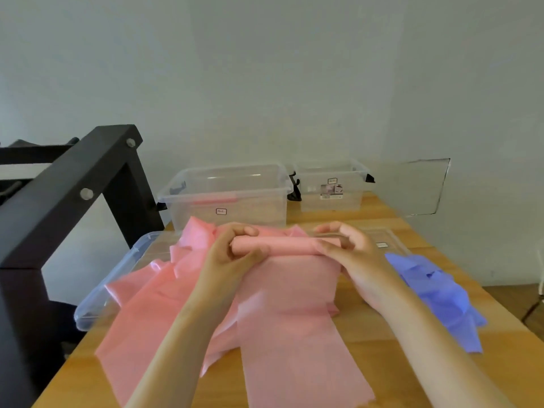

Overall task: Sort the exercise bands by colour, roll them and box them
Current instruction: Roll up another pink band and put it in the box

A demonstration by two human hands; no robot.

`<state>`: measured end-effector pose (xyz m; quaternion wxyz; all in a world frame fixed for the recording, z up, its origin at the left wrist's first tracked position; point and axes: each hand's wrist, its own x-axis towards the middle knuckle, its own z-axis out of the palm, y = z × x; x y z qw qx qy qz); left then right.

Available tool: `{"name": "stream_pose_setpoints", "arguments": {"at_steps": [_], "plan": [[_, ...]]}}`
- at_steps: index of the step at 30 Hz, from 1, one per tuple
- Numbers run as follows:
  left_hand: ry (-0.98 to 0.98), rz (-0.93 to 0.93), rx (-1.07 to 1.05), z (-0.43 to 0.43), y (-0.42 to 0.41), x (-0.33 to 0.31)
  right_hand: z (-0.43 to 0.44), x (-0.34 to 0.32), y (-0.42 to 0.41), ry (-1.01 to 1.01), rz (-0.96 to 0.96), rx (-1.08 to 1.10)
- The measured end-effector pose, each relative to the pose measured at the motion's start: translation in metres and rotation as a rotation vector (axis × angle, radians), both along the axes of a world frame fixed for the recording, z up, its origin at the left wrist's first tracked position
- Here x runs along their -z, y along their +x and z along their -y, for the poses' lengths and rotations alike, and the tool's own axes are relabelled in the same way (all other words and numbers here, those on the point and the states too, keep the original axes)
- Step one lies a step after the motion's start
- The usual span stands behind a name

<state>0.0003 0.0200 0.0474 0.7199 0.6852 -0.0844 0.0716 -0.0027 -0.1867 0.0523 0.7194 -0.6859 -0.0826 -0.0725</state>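
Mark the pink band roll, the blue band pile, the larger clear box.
pink band roll (285, 245): head view, roll's middle.
blue band pile (432, 287): head view, central folds.
larger clear box (259, 212): head view, front wall.

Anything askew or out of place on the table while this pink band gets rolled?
The clear lid at the left lies under the loose pink bands and juts past the table edge, so it might tip off. Nothing else: the left hand and right hand hold the pink roll.

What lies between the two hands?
Head view: the rolled end of the pink band spans from the left hand to the right hand, both gripping it.
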Motion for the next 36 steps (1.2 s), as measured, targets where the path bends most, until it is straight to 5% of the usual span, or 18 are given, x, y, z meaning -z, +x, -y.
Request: {"name": "stream_pose_setpoints", "arguments": {"at_steps": [6, 14, 19, 25, 29, 36], "plan": [[0.139, -0.148, 0.001, -0.005, 0.01, 0.029, -0.002, 0.023, 0.013, -0.16, 0.036, 0.028], [-0.192, -0.127, 0.079, -0.007, 0.007, 0.039, -0.004, 0.043, 0.005, -0.01, -0.107, -0.067], [0.048, -0.183, 0.009, -0.008, 0.011, 0.048, -0.004, 0.047, 0.008, -0.018, -0.061, -0.057], [-0.064, -0.146, 0.147, -0.001, 0.014, 0.05, -0.001, 0.052, 0.017, -0.077, -0.145, 0.018], [-0.065, -0.242, 0.104, 0.003, 0.014, 0.047, -0.001, 0.048, 0.015, -0.021, -0.043, 0.016], [-0.144, -0.13, 0.07, 0.0, 0.013, 0.045, -0.003, 0.049, 0.014, 0.017, -0.158, -0.028]]}}
